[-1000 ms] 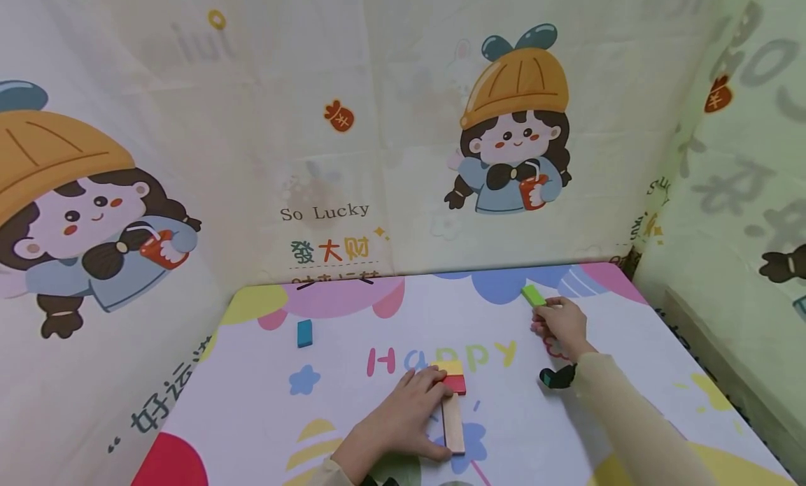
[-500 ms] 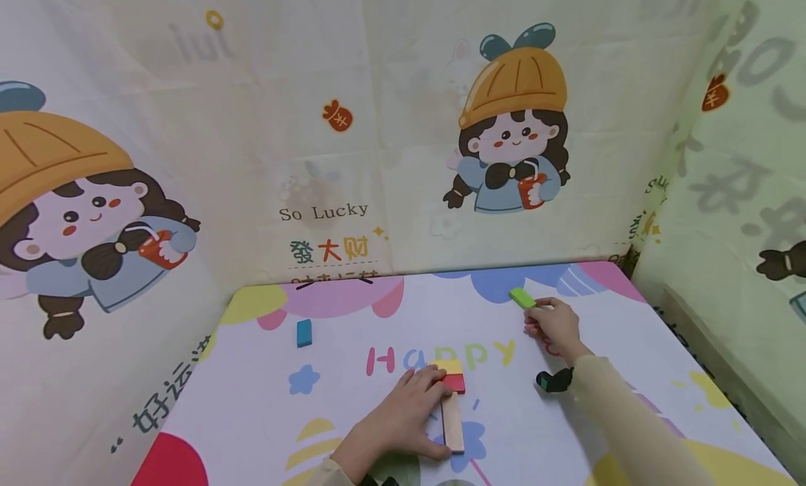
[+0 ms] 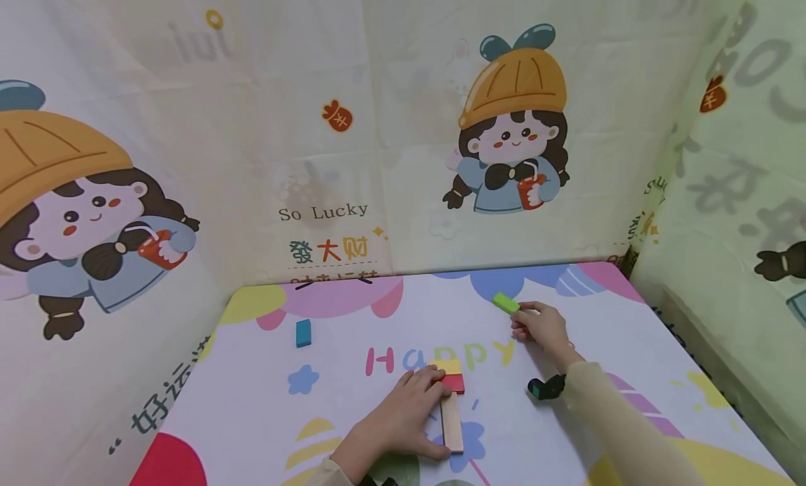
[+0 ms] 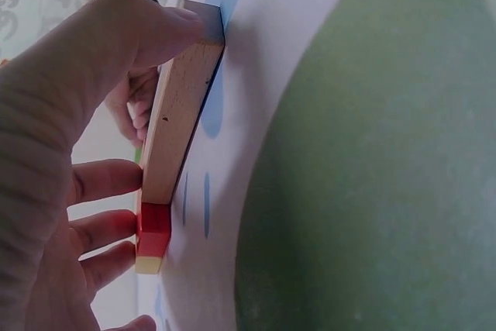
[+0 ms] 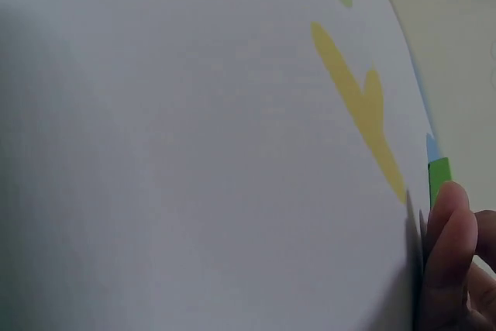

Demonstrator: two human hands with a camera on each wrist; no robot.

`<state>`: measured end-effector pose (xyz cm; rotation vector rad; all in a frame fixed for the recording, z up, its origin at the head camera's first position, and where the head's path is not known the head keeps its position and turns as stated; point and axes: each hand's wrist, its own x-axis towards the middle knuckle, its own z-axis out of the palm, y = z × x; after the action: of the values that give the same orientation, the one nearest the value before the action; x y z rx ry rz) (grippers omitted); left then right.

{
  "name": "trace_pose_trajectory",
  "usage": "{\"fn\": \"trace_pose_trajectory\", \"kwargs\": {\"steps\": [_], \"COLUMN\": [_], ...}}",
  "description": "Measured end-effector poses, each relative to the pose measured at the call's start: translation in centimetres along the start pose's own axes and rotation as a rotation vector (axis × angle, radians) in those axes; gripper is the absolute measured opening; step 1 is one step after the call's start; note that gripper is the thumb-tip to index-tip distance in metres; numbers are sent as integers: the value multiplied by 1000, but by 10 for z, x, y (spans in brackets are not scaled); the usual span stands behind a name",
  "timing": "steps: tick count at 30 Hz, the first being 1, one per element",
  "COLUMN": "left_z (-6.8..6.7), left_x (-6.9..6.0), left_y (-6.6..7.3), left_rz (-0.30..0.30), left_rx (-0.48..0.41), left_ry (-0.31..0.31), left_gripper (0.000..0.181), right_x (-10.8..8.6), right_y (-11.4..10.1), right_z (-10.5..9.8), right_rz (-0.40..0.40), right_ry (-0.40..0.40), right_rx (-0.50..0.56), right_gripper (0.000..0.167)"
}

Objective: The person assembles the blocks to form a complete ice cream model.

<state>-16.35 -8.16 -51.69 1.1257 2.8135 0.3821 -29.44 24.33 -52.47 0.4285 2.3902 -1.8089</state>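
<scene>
A plain wooden block [image 3: 451,423], a red block [image 3: 453,383] and a yellow block [image 3: 448,366] lie in a touching row on the table. My left hand [image 3: 403,412] rests along the row's left side. In the left wrist view its thumb [image 4: 174,30] touches the near end of the wood, while outstretched fingers [image 4: 108,226] touch the wood and the red block. Farther back on the right, my right hand [image 3: 543,330] pinches one end of a green block [image 3: 506,303]. The right wrist view shows part of that green block [image 5: 439,176] beyond the fingertips.
A blue block [image 3: 303,333] stands apart at the back left of the table [image 3: 252,374], whose cover is printed with shapes and "Happy". A printed cloth wall [image 3: 403,157] rises behind the far edge, with more cloth at both sides.
My right hand has moved left and slightly nearer with the green block in its fingers. The left hand and the row of blocks have stayed in place.
</scene>
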Motion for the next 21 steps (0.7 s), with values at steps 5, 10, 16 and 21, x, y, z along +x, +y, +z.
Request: {"fn": "trace_pose_trajectory", "kwargs": {"steps": [5, 10, 16, 21], "left_z": [1, 1, -1, 0], "left_x": [-1, 0, -1, 0], "left_y": [0, 0, 0, -1], "left_rz": [-3, -5, -29, -32], "left_rx": [-9, -17, -33, -39], "left_ry": [0, -4, -22, -23], "left_gripper": [73, 73, 72, 73], "right_x": [-3, -6, -10, -15], "right_y": [1, 2, 2, 0], "right_z": [7, 17, 28, 35], "right_rz": [-32, -45, -41, -55], "right_ry": [-26, -40, -85, -110], "right_rx": [3, -1, 1, -10], "right_gripper": [51, 50, 49, 49]}}
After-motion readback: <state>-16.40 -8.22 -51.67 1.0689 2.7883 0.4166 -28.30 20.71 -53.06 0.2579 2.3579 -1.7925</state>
